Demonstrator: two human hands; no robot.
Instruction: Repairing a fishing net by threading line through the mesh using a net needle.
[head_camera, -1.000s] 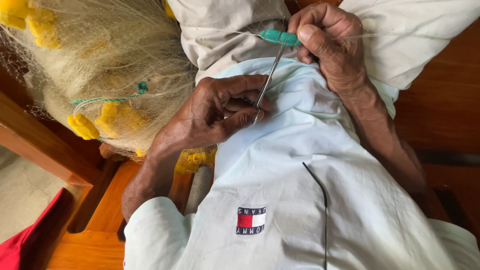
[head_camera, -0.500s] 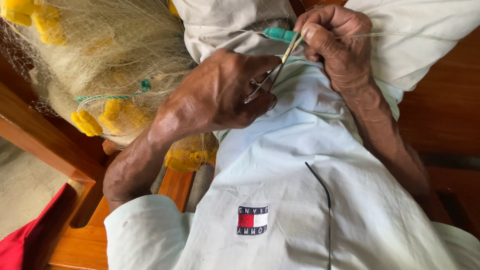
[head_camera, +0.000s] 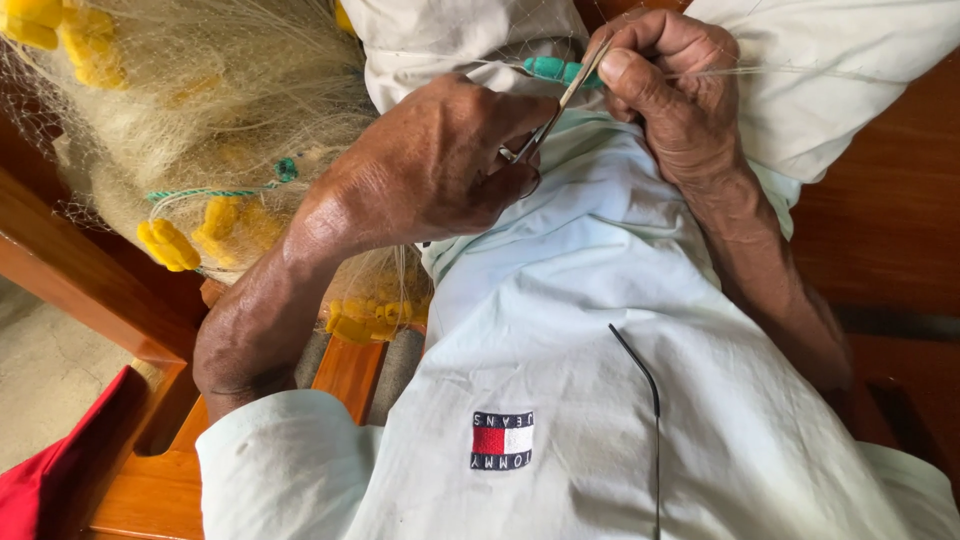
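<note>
L hand (head_camera: 440, 165) gripping scissors (head_camera: 545, 120); R hand (head_camera: 670, 95) pinching teal needle (head_camera: 550, 68), just above scissors; net (head_camera: 200, 130) left of them.

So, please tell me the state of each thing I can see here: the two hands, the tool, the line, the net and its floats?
left hand: closed around the small scissors' handles
right hand: pinching the green rope and thin line
scissors: held tilted, tips up by the right hand; open or shut unclear
green rope: pinched, partly hidden
thin line: stretched taut to the right
fishing net: bunched in a heap
yellow floats: tangled in the net
</note>
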